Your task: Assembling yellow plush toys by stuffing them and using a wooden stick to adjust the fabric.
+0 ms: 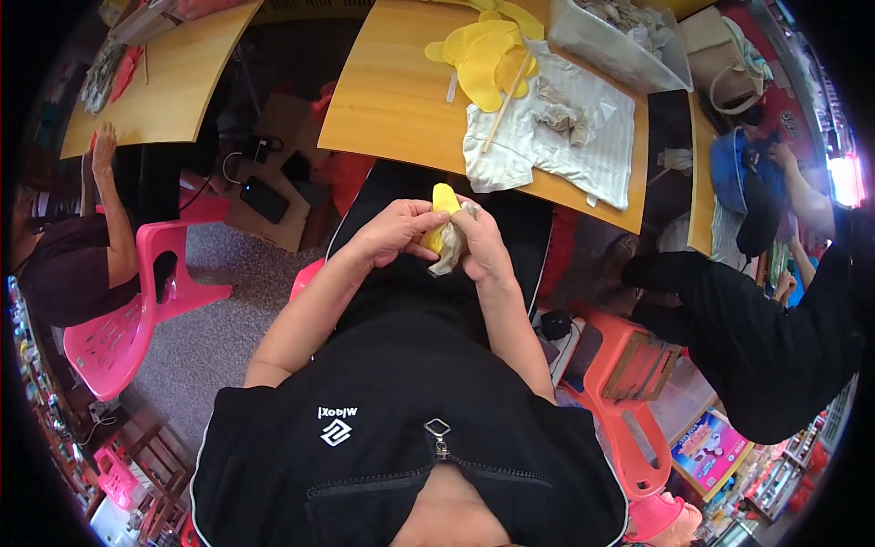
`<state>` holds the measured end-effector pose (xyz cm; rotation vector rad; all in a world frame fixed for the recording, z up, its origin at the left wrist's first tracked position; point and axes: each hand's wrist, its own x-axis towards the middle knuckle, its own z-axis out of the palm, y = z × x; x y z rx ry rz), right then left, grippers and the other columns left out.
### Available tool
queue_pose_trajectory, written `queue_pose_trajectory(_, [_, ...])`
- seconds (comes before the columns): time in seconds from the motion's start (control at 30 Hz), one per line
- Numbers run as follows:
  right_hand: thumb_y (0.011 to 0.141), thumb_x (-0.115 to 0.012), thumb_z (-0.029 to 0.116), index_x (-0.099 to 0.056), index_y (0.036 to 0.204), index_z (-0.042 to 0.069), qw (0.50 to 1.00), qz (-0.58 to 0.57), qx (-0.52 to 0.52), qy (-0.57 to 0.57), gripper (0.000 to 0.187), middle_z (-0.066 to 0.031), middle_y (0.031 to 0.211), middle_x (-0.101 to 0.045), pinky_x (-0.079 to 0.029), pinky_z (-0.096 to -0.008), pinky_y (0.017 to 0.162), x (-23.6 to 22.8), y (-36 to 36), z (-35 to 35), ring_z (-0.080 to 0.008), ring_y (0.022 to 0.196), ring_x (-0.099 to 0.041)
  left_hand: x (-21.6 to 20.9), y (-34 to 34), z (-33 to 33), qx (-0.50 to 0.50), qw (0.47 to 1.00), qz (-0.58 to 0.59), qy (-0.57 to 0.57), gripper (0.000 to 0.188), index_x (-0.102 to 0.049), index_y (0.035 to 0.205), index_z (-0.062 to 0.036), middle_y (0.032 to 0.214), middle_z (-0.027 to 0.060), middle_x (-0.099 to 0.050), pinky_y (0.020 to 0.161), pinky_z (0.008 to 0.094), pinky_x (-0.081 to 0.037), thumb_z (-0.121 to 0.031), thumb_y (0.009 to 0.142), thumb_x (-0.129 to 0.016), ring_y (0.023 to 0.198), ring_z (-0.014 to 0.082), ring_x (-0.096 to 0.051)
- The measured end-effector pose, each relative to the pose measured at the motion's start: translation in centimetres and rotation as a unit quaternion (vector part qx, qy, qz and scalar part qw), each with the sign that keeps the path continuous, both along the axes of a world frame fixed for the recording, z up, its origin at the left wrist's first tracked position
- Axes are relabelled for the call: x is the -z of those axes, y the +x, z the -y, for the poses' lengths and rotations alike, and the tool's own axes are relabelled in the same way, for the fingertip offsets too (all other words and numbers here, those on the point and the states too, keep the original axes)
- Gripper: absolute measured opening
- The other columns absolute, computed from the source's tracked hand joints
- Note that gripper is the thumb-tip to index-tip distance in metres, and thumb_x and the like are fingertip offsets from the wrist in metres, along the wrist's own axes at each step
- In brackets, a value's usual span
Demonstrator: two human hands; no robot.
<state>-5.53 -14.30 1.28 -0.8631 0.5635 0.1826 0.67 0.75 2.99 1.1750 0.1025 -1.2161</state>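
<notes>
Head view: shows the left hand [401, 232] closed in a narrow pinch, gripping a yellow piece [444, 198] at its left edge, with thumb and forefinger near its middle. Shows the right hand [483, 244] closed just as narrowly, bunching a pale crumpled cloth [447, 258] against the yellow piece from the 3 o'clock side. Keeps the yellow piece off the table, between the two hands and over the lap, with its rounded end standing clear of the fingertips toward 12 o'clock. Lets the cloth hang below the grip toward 6 o'clock. Leaves hidden how the far fingers bear on either layer.

Taking the hands as the clock's centre, gives a wooden table [369, 96] at 12, well apart from the grip. Carries on it, just past 12, a pile of yellow pieces [481, 59], and between 1 and 2, a white striped cloth [612, 166] under grey scraps [558, 117]. Shows a thin stick [504, 109] lying along the pile and the striped cloth, and a clear bin [624, 66] near 1:30. Includes a pink chair [105, 339] between 8 and 9, and an orange chair [631, 447] between 4 and 5.
</notes>
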Motion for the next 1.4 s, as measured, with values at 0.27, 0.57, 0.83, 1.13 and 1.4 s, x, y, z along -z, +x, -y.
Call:
queue_pose_trajectory(0.27, [0.079, -0.063, -0.001, -0.054, 0.118, -0.004, 0.999, 0.031, -0.027, -0.007, 0.040, -0.0092, 0.104, -0.063, -0.051, -0.0285, 0.082, 0.9, -1.2, 0.4, -0.0160, 0.091, -0.063, -0.5, 0.3, -0.5, 0.056, 0.996, 0.073, 0.013, 0.038, -0.061, 0.105, -0.0014, 0.091, 0.0053, -0.064, 0.060, 0.0247, -0.057, -0.037, 0.097, -0.049, 0.076, 0.0106, -0.064])
queue_pose_trajectory(0.57, [0.076, -0.060, -0.002, -0.060, 0.108, 0.001, 0.902, 0.081, 0.111, -0.410, 0.032, -0.0050, 0.092, -0.062, -0.047, -0.0247, 0.072, 0.7, -0.5, -2.3, -0.0107, 0.080, -0.057, 0.7, -1.0, 0.3, 0.054, 0.976, 0.197, 0.077, 0.042, -0.060, 0.099, 0.0047, 0.083, 0.0081, -0.061, 0.061, 0.0298, -0.057, -0.035, 0.098, -0.046, 0.075, 0.0146, -0.062])
queue_pose_trajectory(0.83, [0.079, -0.063, -0.002, -0.056, 0.110, -0.004, 0.991, 0.015, -0.001, -0.132, 0.032, -0.0060, 0.095, -0.062, -0.049, -0.0232, 0.070, -0.2, -0.9, 0.0, -0.0115, 0.080, -0.060, 1.1, -0.4, 0.1, 0.015, 0.989, 0.142, 0.037, 0.038, -0.061, 0.103, 0.0019, 0.088, 0.0072, -0.063, 0.062, 0.0288, -0.057, -0.033, 0.097, -0.048, 0.076, 0.0134, -0.062])
queue_pose_trajectory(1.13, [0.075, -0.061, 0.000, -0.060, 0.100, 0.003, 0.884, 0.056, 0.049, -0.461, 0.026, -0.0046, 0.084, -0.062, -0.048, -0.0272, 0.071, 0.8, -0.9, -1.5, -0.0105, 0.077, -0.059, 1.3, -1.5, 0.2, 0.057, 0.989, 0.130, 0.042, 0.040, -0.059, 0.103, 0.0021, 0.089, 0.0063, -0.062, 0.062, 0.0282, -0.058, -0.035, 0.098, -0.046, 0.075, 0.0130, -0.062])
queue_pose_trajectory(1.4, [0.086, -0.063, 0.006, -0.054, 0.112, -0.003, 0.991, -0.005, 0.012, -0.135, 0.029, -0.0060, 0.096, -0.063, -0.049, -0.0215, 0.068, -0.5, -0.9, 1.4, -0.0092, 0.082, -0.061, 1.7, -1.1, -0.1, -0.026, 0.996, 0.070, 0.049, 0.037, -0.060, 0.106, -0.0056, 0.089, 0.0018, -0.064, 0.060, 0.0242, -0.053, -0.039, 0.097, -0.048, 0.073, 0.0084, -0.061])
